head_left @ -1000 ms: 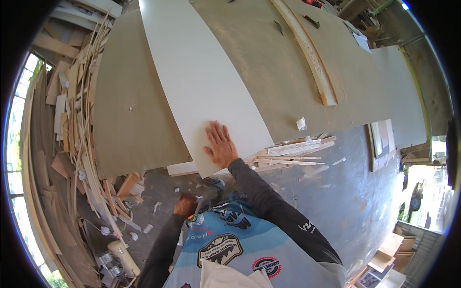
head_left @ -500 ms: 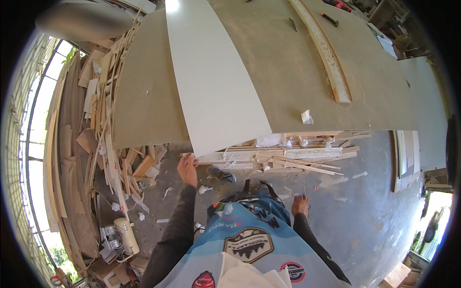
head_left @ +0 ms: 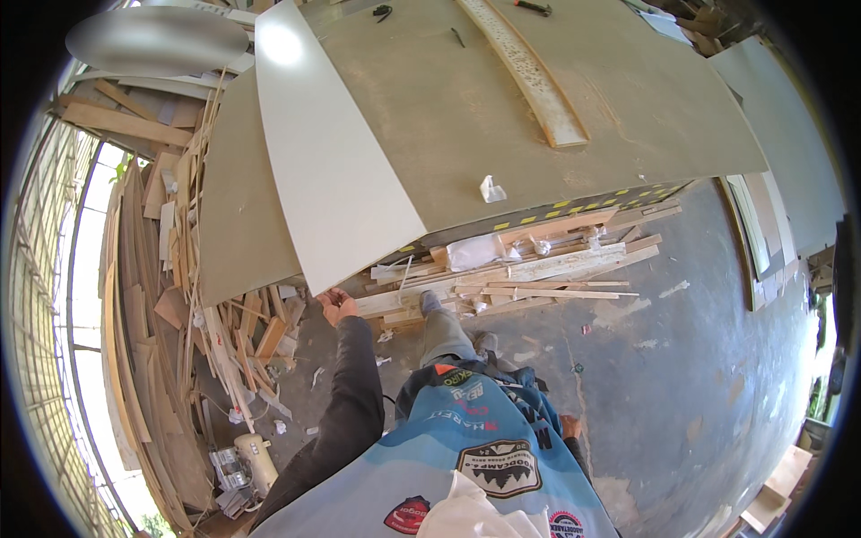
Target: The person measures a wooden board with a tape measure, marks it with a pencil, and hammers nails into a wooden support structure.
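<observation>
A long white panel (head_left: 332,152) lies across the left part of a large brown-grey worktable (head_left: 421,99), its near end at the table's edge. My left hand (head_left: 338,307) is at that end, near the panel's left corner, with fingers closed on the edge. My right hand (head_left: 570,427) hangs low at my side, away from the table. My clothing partly covers it, so its fingers do not show clearly.
On the table lie a narrow wood-edged strip (head_left: 529,76), a crumpled white scrap (head_left: 491,189) and a hammer (head_left: 533,7). Wood strips (head_left: 556,269) are piled under the near edge. Offcuts (head_left: 134,314) crowd the left side; a cream tank (head_left: 257,462) stands below them.
My view has turned, and the table and panel now sit farther left and slanted. My left hand stays at the panel's near end. My right hand has dropped lower, partly behind my clothing.
</observation>
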The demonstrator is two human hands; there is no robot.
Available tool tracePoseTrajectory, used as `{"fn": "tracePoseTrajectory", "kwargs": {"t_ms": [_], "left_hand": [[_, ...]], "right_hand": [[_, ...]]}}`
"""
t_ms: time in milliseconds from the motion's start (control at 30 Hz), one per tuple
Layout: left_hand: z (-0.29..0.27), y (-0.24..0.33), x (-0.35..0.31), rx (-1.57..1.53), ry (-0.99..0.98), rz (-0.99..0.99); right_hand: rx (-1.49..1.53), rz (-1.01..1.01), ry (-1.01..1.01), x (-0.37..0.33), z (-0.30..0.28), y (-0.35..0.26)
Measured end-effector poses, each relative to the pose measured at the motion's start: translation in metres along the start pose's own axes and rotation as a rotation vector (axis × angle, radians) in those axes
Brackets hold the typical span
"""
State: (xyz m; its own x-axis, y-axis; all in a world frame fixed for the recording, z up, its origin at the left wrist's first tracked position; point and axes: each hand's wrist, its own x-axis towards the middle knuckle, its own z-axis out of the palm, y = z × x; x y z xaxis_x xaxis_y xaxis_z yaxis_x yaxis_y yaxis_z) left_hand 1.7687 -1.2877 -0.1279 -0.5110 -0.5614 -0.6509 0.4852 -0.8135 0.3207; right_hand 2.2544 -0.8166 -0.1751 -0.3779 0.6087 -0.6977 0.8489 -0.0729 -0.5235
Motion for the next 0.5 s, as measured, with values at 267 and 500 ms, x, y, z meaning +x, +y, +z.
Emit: {"fn": "tracePoseTrajectory", "kwargs": {"t_ms": [267, 500], "left_hand": [[-0.021, 0.017, 0.059, -0.039, -0.233, 0.085], [-0.014, 0.037, 0.077, 0.028, -0.090, 0.063]], "right_hand": [[0.293, 0.086, -0.040, 0.022, -0.037, 0.018], [0.074, 0.096, -0.051, 0.052, -0.085, -0.024]]}}
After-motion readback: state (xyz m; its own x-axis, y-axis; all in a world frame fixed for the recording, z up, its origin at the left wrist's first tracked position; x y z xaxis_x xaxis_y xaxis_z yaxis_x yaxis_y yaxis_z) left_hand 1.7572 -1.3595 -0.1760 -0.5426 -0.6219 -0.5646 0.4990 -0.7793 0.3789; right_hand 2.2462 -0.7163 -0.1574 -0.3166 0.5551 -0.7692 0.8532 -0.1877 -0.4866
